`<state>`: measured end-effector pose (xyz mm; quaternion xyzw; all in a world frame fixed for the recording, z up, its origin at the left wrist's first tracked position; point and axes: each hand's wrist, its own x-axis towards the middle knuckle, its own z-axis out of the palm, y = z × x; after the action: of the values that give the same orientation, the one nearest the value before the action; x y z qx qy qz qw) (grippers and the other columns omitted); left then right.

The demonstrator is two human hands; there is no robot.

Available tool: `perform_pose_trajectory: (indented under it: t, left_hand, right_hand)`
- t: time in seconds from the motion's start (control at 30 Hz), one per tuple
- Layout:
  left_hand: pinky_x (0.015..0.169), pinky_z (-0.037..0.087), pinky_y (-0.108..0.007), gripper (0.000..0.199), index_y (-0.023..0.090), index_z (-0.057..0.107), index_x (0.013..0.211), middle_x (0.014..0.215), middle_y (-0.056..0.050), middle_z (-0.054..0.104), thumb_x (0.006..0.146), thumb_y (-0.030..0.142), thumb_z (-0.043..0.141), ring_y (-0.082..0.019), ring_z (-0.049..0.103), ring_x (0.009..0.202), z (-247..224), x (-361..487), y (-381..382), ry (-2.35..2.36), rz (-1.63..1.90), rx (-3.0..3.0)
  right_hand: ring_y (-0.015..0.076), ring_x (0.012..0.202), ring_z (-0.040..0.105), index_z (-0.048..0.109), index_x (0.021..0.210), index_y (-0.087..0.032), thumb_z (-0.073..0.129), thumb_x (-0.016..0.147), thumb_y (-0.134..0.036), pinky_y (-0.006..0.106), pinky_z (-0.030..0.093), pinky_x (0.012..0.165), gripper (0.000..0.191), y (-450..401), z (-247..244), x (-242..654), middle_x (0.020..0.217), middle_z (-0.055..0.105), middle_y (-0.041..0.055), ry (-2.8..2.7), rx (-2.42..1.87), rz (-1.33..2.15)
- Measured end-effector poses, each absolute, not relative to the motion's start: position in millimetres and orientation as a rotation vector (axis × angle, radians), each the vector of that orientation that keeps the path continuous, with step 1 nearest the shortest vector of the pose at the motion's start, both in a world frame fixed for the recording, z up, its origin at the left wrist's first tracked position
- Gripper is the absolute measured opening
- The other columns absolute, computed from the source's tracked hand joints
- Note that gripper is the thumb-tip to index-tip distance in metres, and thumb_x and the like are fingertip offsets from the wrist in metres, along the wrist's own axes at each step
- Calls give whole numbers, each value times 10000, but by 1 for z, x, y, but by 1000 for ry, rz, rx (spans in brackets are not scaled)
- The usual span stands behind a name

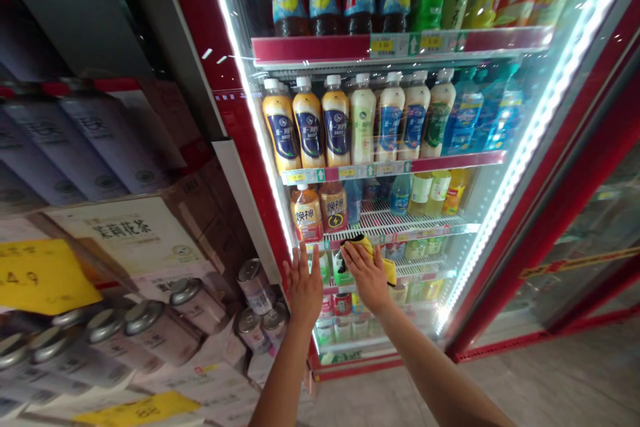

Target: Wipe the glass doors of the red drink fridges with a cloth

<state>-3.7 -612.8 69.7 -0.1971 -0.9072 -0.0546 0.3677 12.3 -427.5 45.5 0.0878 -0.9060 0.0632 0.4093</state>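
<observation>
My right hand [367,275] lies over a yellow cloth [389,269] with dark edging, pressing it to the glass door [425,247] of a lit drinks cooler. Part of the cloth is hidden under the fingers. To its left, my left hand [304,290] is open with spread fingers and holds nothing. It is close to the door's left side; whether it touches the glass I cannot tell. Behind the glass, near the fingertips, stand two orange drink bottles [306,212] on a wire shelf [380,220].
Higher cooler shelves hold rows of bottles [336,121]. The red door frame [235,113] borders the left side. Close on the left, cartons [130,233] carry silver-topped cans [160,327] and large bottles [95,133]. Another red-framed cooler [550,327] stands right, above the tiled floor [565,380].
</observation>
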Motion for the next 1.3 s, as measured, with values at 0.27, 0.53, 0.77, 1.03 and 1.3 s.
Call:
perform_pose_trajectory:
  t: [0.27, 0.53, 0.77, 1.03, 1.3]
  left_hand:
    - [1256, 199, -647, 850, 241, 133, 1639, 1719, -144, 89, 929, 117, 583, -350, 88, 1586, 70, -2, -608, -2323, -165, -516]
    - [1260, 200, -642, 870, 242, 161, 1641, 1721, -140, 113, 906, 122, 612, -342, 83, 1591, 73, 1, -608, -2324, -163, -508]
    - [1260, 264, -592, 923, 220, 106, 1649, 1726, -138, 84, 886, 107, 612, -342, 120, 1588, 69, 6, -621, -2312, -142, -510]
    - [1238, 350, -525, 945, 183, 20, 1650, 1724, -155, 108, 874, 46, 541, -319, 153, 1587, 47, 10, -637, -2306, -122, -519]
    - [1223, 382, -514, 918, 182, 24, 1651, 1723, -159, 129, 882, 20, 499, -328, 172, 1580, 24, 22, -656, -2329, -112, -584]
  right_hand:
    - [214, 1434, 456, 368, 1592, -284, 400, 1026, -144, 522, -63, 1281, 584, -425, 51, 14, 1567, 516, 29, -2279, 277, 146]
    - [228, 1478, 394, 364, 1595, -268, 436, 1024, -177, 538, -39, 1280, 582, -433, 63, 10, 1591, 486, 54, -2283, 245, 148]
    - [167, 1377, 508, 394, 1573, -300, 373, 1035, -125, 480, -44, 1287, 566, -402, 49, 11, 1503, 593, 10, -2178, 480, 49]
    - [240, 1457, 427, 343, 1608, -255, 411, 1031, -160, 517, -27, 1288, 589, -450, 88, -16, 1576, 504, 54, -2073, 294, 131]
    - [200, 1402, 494, 293, 1621, -309, 386, 1043, -143, 508, -37, 1293, 608, -414, 55, 5, 1539, 552, 10, -2160, 456, 92]
